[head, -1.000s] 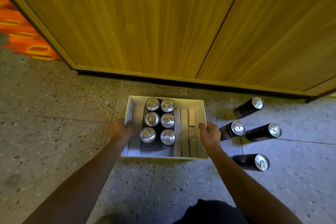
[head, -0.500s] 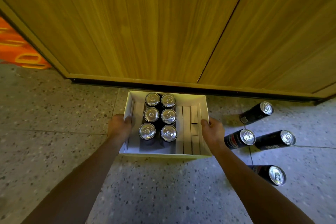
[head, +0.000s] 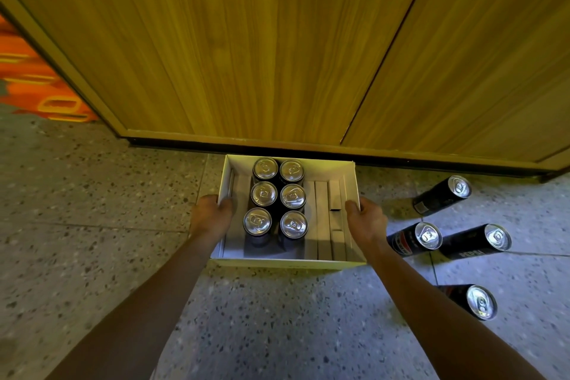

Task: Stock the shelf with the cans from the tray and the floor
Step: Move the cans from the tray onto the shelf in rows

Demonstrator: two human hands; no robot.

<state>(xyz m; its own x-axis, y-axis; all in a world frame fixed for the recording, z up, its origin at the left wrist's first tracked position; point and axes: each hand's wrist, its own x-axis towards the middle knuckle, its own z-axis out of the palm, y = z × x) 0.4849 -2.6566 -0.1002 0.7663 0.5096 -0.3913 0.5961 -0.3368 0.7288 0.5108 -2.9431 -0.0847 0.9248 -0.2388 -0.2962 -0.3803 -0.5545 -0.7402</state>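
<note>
- gripping the white tray point(head: 287, 263) by its two side walls, the left hand point(head: 210, 216) clamps the left wall and the right hand point(head: 366, 220) clamps the right wall.
- on each hand the thumb hooks over the rim into the tray while the fingers wrap the outside of the wall, closed on the cardboard; the fingertips themselves are hidden behind the walls.
- between the two hands stand six cans point(head: 276, 197), upright, in two columns of three, closer to the left thumb than to the right one.
- between the cans and the right thumb the tray floor shows folded white cardboard strips point(head: 324, 219).
- beyond the fingers, the tray's far wall sits just before the dark base of a wooden cabinet point(head: 277, 46).
- to the outside of the right hand, four more black cans lie on the speckled floor point(head: 92, 194): one far point(head: 442, 195), two near the wrist point(head: 415, 239) point(head: 476, 241), and one beside the forearm point(head: 472, 301).
- whether the tray rests on the floor or is lifted, i cannot tell.
</note>
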